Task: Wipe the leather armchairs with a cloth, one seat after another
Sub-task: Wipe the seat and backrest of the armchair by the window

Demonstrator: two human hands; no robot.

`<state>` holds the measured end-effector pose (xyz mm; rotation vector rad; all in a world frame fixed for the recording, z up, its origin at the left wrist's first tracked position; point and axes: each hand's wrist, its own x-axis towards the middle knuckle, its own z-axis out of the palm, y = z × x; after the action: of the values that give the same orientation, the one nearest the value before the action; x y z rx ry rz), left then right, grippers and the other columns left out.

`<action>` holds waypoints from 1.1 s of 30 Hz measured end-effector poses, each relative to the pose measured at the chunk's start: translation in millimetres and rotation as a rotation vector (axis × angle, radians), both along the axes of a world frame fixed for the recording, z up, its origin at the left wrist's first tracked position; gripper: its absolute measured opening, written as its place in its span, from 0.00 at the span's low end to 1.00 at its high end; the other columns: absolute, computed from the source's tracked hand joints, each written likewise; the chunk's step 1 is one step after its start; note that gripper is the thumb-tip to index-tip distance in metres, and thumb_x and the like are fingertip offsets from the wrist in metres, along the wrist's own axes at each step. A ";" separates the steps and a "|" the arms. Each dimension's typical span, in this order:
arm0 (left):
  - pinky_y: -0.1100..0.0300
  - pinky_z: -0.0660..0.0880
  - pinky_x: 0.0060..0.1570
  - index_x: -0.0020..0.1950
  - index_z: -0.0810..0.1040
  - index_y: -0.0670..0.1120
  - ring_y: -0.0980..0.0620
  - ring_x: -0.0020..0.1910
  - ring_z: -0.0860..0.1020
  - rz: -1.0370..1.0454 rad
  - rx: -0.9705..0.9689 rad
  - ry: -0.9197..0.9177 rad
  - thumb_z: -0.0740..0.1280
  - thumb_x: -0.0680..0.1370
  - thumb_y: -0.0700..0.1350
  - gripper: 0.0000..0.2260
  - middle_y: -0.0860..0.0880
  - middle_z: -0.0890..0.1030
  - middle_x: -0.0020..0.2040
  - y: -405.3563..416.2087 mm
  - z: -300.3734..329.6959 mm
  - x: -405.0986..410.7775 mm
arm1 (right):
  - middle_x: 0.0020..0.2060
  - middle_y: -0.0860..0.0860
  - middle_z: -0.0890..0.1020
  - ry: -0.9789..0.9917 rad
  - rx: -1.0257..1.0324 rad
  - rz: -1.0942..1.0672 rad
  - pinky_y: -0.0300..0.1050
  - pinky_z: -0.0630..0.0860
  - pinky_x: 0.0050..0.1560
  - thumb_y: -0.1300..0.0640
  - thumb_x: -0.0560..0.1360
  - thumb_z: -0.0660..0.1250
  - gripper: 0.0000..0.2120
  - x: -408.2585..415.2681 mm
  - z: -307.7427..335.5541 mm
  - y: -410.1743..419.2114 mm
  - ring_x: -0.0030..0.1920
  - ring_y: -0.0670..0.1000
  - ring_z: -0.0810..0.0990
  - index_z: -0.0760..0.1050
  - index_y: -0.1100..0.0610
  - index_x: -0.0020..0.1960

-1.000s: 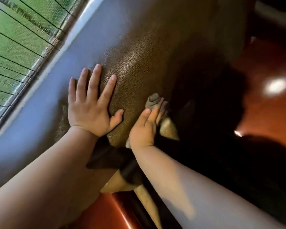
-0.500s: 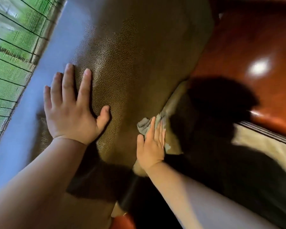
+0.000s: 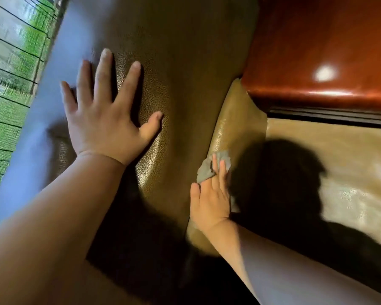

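Wiping the chair's inner side

The right hand (image 3: pixel 210 205) presses the cloth (image 3: pixel 209 168) on the armchair (image 3: pixel 185 62) with flat fingers; the left hand (image 3: pixel 103 119) rests spread wide. Best push firmly, in long strokes.

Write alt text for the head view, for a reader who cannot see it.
A person's right hand presses a grey cloth flat against a tan leather armchair. The left hand rests spread on its pebbled leather, beside a window; glossy reddish wood lies upper right.
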<state>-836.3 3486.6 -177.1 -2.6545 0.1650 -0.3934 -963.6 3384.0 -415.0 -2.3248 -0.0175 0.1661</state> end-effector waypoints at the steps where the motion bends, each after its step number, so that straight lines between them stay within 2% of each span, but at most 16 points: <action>1: 0.28 0.55 0.76 0.84 0.56 0.61 0.34 0.82 0.57 0.006 -0.008 0.007 0.60 0.76 0.72 0.39 0.46 0.55 0.86 0.0 0.5 0.6 | 0.81 0.66 0.56 0.000 -0.008 0.065 0.67 0.48 0.80 0.43 0.83 0.29 0.43 -6.0 -4.8 -4.7 0.83 0.62 0.40 0.70 0.69 0.74; 2: 0.28 0.55 0.76 0.84 0.56 0.61 0.34 0.82 0.56 0.011 -0.013 0.012 0.60 0.76 0.72 0.39 0.46 0.54 0.86 0.0 0.9 1.2 | 0.83 0.63 0.52 0.024 0.067 0.052 0.68 0.48 0.80 0.41 0.83 0.31 0.41 0.0 -4.3 -11.9 0.83 0.62 0.41 0.64 0.64 0.79; 4: 0.28 0.55 0.76 0.84 0.56 0.61 0.34 0.82 0.56 0.015 -0.008 0.012 0.59 0.77 0.72 0.38 0.45 0.54 0.86 0.7 0.8 0.9 | 0.83 0.60 0.52 0.045 0.235 -0.118 0.68 0.52 0.80 0.40 0.83 0.45 0.33 42.1 -0.1 -29.2 0.83 0.64 0.49 0.52 0.55 0.84; 5: 0.29 0.55 0.76 0.84 0.56 0.61 0.34 0.83 0.56 0.016 -0.008 0.006 0.59 0.77 0.72 0.38 0.45 0.54 0.86 0.7 0.1 0.7 | 0.82 0.61 0.55 0.042 0.260 -0.198 0.69 0.55 0.79 0.42 0.81 0.49 0.34 69.6 0.5 -37.2 0.81 0.65 0.53 0.52 0.54 0.84; 8: 0.29 0.55 0.76 0.84 0.55 0.61 0.34 0.82 0.56 0.009 0.001 0.002 0.59 0.77 0.72 0.38 0.45 0.54 0.86 -0.5 -1.2 0.8 | 0.81 0.62 0.58 -0.022 0.250 -0.294 0.71 0.57 0.77 0.45 0.82 0.51 0.33 129.2 0.2 -48.1 0.80 0.66 0.56 0.53 0.56 0.83; 12: 0.29 0.57 0.75 0.85 0.55 0.61 0.34 0.82 0.57 0.005 0.011 0.004 0.58 0.77 0.73 0.38 0.45 0.54 0.86 -1.1 1.5 0.4 | 0.80 0.63 0.61 -0.038 0.223 -0.386 0.69 0.61 0.77 0.48 0.82 0.57 0.31 71.8 5.2 -22.6 0.80 0.66 0.60 0.58 0.61 0.81; 15: 0.29 0.57 0.75 0.85 0.56 0.60 0.34 0.82 0.57 -0.004 0.004 0.005 0.58 0.77 0.73 0.38 0.45 0.54 0.86 -2.3 1.1 0.1 | 0.82 0.57 0.58 -0.039 0.210 -0.232 0.60 0.53 0.81 0.45 0.82 0.52 0.34 23.0 6.7 -16.3 0.82 0.61 0.54 0.54 0.59 0.84; 17: 0.29 0.56 0.76 0.84 0.56 0.60 0.34 0.82 0.57 -0.003 -0.006 0.007 0.59 0.77 0.72 0.38 0.46 0.54 0.86 -3.2 -0.6 0.6 | 0.84 0.54 0.53 0.027 0.273 -0.252 0.52 0.45 0.82 0.39 0.83 0.47 0.34 31.3 4.4 -20.2 0.83 0.58 0.50 0.49 0.51 0.85; 18: 0.29 0.56 0.76 0.84 0.56 0.60 0.34 0.82 0.57 -0.003 -0.011 0.008 0.59 0.77 0.72 0.38 0.46 0.54 0.86 -2.9 -1.1 0.5 | 0.84 0.52 0.52 0.055 0.289 -0.292 0.51 0.45 0.82 0.38 0.83 0.47 0.33 44.1 3.8 -21.0 0.83 0.58 0.50 0.47 0.47 0.85; 20: 0.29 0.56 0.76 0.84 0.56 0.60 0.34 0.82 0.57 -0.004 -0.013 -0.003 0.59 0.76 0.72 0.38 0.45 0.54 0.86 -1.1 -1.5 0.8 | 0.82 0.51 0.55 -0.045 0.260 -0.410 0.59 0.55 0.81 0.38 0.84 0.48 0.30 83.6 5.5 -25.3 0.82 0.59 0.57 0.51 0.45 0.84; 22: 0.29 0.56 0.76 0.84 0.56 0.60 0.34 0.82 0.57 -0.006 -0.012 -0.007 0.59 0.76 0.72 0.39 0.45 0.54 0.86 0.3 -2.0 1.2 | 0.80 0.53 0.62 -0.172 0.242 -0.490 0.64 0.63 0.77 0.41 0.85 0.49 0.28 127.2 2.3 -30.4 0.79 0.59 0.63 0.59 0.51 0.82; 24: 0.30 0.55 0.76 0.84 0.55 0.60 0.33 0.82 0.57 -0.003 -0.018 -0.009 0.59 0.76 0.72 0.39 0.45 0.54 0.86 1.0 -1.8 1.7 | 0.81 0.53 0.63 -0.127 0.212 -0.471 0.64 0.59 0.79 0.42 0.84 0.49 0.31 162.4 1.3 -41.3 0.81 0.59 0.60 0.60 0.55 0.82; 27: 0.30 0.55 0.77 0.84 0.56 0.60 0.33 0.82 0.57 -0.009 -0.009 -0.015 0.58 0.77 0.73 0.39 0.45 0.55 0.86 1.6 -2.8 2.2 | 0.84 0.49 0.55 -0.009 0.148 -0.396 0.60 0.49 0.82 0.40 0.82 0.41 0.34 184.2 -2.5 -51.8 0.83 0.56 0.49 0.58 0.55 0.83; 30: 0.30 0.56 0.76 0.84 0.57 0.60 0.33 0.82 0.58 -0.016 -0.003 -0.017 0.58 0.77 0.73 0.39 0.44 0.56 0.86 2.2 -2.7 2.2 | 0.83 0.49 0.60 -0.033 0.253 -0.460 0.59 0.49 0.82 0.46 0.85 0.50 0.29 193.6 0.0 -56.7 0.83 0.56 0.50 0.52 0.50 0.85; 33: 0.31 0.57 0.76 0.84 0.57 0.59 0.34 0.81 0.58 -0.015 0.007 -0.021 0.57 0.77 0.73 0.38 0.44 0.56 0.85 2.6 -3.7 1.8 | 0.79 0.48 0.68 -0.102 0.294 -0.465 0.58 0.51 0.82 0.56 0.84 0.56 0.29 208.4 -0.3 -61.8 0.83 0.58 0.54 0.55 0.48 0.84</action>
<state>-834.5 3489.2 -180.8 -2.6423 0.1797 -0.4245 -755.2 3322.2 -415.3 -1.9807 0.4167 -0.1784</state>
